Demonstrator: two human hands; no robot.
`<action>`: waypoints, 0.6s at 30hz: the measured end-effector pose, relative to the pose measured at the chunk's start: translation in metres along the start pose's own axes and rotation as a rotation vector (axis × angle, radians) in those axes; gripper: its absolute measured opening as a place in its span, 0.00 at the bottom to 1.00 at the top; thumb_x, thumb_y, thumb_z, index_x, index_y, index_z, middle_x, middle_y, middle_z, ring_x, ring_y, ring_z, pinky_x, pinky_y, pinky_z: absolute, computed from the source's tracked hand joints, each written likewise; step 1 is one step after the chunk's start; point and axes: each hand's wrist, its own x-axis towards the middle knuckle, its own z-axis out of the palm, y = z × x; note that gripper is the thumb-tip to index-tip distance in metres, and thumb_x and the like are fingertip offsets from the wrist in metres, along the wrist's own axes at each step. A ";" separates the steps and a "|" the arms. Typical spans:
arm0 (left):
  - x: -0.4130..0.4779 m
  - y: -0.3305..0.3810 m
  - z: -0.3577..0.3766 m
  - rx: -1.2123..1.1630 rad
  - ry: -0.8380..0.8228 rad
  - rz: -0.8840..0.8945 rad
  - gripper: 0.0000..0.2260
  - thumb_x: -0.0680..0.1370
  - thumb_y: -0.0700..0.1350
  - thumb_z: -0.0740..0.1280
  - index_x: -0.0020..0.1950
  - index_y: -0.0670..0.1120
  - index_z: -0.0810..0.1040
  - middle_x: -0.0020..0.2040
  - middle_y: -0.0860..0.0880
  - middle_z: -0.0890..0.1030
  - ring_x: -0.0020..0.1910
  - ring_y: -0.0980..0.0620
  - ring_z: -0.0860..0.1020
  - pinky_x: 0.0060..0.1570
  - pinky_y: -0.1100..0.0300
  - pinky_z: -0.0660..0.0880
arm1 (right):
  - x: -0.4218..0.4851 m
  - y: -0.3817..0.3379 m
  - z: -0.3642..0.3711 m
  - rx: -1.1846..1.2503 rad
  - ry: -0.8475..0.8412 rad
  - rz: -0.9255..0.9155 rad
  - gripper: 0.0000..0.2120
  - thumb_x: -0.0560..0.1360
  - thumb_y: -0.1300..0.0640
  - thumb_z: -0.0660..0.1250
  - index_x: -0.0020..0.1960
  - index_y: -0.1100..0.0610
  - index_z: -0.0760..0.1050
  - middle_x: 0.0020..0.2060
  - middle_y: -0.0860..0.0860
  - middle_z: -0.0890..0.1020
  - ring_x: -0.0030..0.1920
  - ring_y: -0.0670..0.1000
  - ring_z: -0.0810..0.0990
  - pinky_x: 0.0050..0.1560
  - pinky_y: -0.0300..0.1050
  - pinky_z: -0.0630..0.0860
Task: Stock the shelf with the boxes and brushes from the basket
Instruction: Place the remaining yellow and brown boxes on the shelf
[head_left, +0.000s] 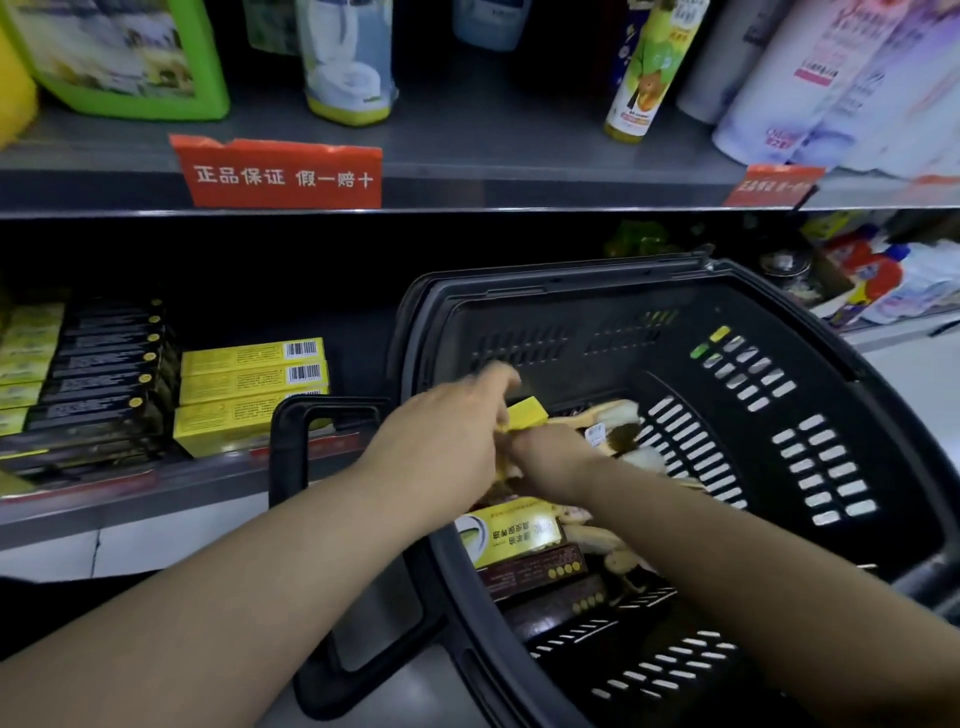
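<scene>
Shelf (156, 501); yellow box (527, 414) in left hand (452, 431)

The basket (810, 332) is dark grey plastic with slotted walls and sits in front of the lower shelf (130, 501). Inside, a yellow box (511, 532) lies face up over dark brown boxes (535, 574), beside pale-handled brushes (615, 415), which are blurred. A second yellow box (527, 413) juts up above the pile. On the shelf, stacked yellow boxes (252, 395) lie flat, just beside black boxes (104, 374).

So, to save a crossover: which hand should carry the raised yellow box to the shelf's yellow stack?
Probably left: the left hand is at the yellow box and nearer the yellow stack; the right hand would cross it.
</scene>
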 end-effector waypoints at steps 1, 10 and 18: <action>0.003 0.000 0.001 -0.091 0.055 -0.071 0.23 0.76 0.35 0.58 0.68 0.51 0.65 0.56 0.56 0.75 0.53 0.54 0.74 0.55 0.56 0.72 | -0.015 0.003 -0.014 0.038 0.068 0.012 0.22 0.73 0.50 0.67 0.64 0.53 0.66 0.51 0.54 0.80 0.49 0.58 0.80 0.42 0.49 0.76; 0.004 0.011 -0.020 -0.986 -0.022 -0.491 0.20 0.76 0.54 0.65 0.63 0.44 0.75 0.58 0.48 0.80 0.58 0.49 0.78 0.64 0.52 0.71 | -0.125 -0.006 -0.081 -0.002 0.904 -0.199 0.32 0.56 0.53 0.82 0.52 0.57 0.67 0.44 0.57 0.83 0.33 0.53 0.82 0.27 0.43 0.77; 0.002 0.020 -0.022 -1.117 0.018 -0.592 0.06 0.76 0.45 0.68 0.52 0.46 0.77 0.46 0.46 0.85 0.43 0.49 0.83 0.44 0.55 0.80 | -0.101 -0.010 -0.058 0.201 0.846 -0.044 0.30 0.66 0.65 0.71 0.64 0.54 0.62 0.59 0.55 0.73 0.42 0.54 0.81 0.29 0.36 0.72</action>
